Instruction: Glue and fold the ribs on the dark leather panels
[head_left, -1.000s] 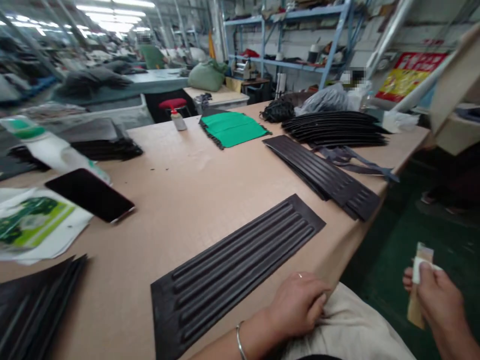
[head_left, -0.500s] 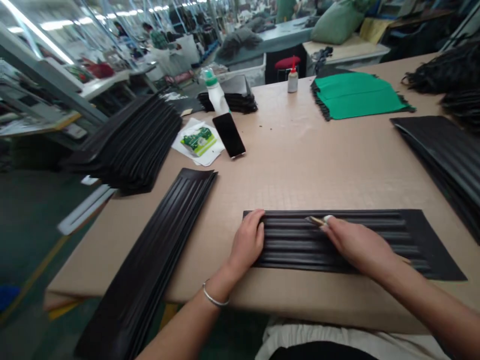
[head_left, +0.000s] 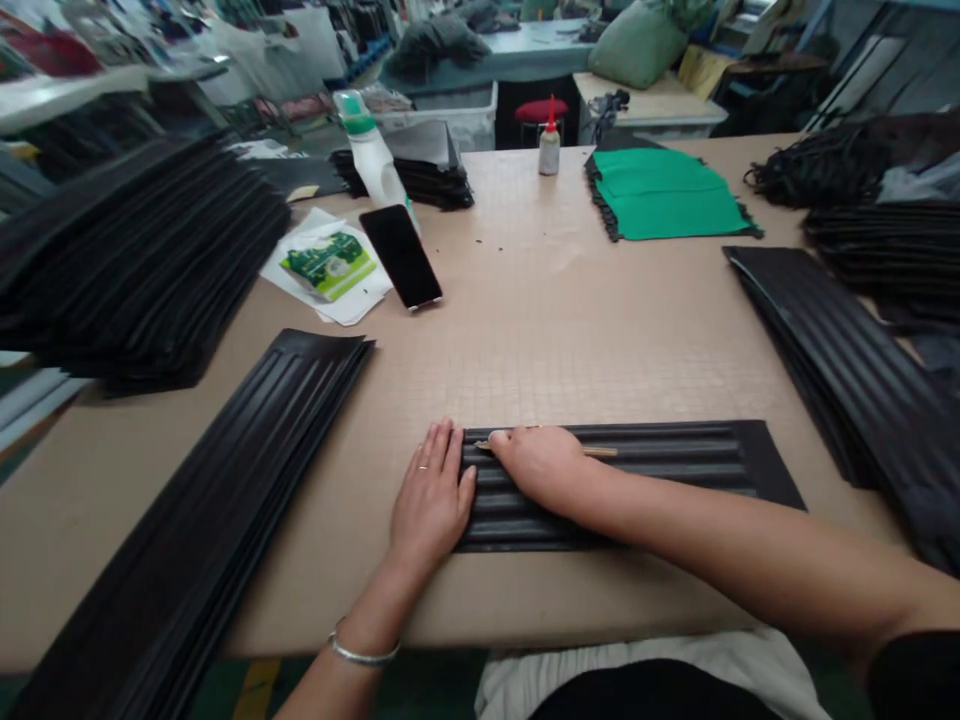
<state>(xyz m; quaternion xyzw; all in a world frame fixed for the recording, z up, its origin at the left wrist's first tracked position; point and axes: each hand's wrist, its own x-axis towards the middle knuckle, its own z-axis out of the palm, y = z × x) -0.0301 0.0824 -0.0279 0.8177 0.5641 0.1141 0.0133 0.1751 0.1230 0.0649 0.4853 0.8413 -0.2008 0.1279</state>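
Observation:
A black ribbed leather-like panel (head_left: 667, 462) lies on the table in front of me, its raised ridges running left to right. My left hand (head_left: 433, 492) rests flat at the panel's left end, fingers together and stretched forward, thumb over the edge. In my right hand (head_left: 541, 462), closed in a pinch, is a slim pen-like tool (head_left: 600, 452) with a tan shaft. Its pointed tip is at the upper ridges near the left end, close to my left fingers. The right forearm hides part of the panel's lower right.
Stacks of black panels lie left (head_left: 202, 480) and right (head_left: 847, 370), with a taller pile (head_left: 142, 260) at back left. A phone (head_left: 401, 255) leans by a white bottle (head_left: 373, 160). Farther back are a red-tipped bottle (head_left: 549, 150) and green pieces (head_left: 667, 190) on the table (head_left: 570, 330).
My right hand has moved left along the panel with the tool, from its middle to near the left end. The left hand now lies flatter there. The view has shifted too.

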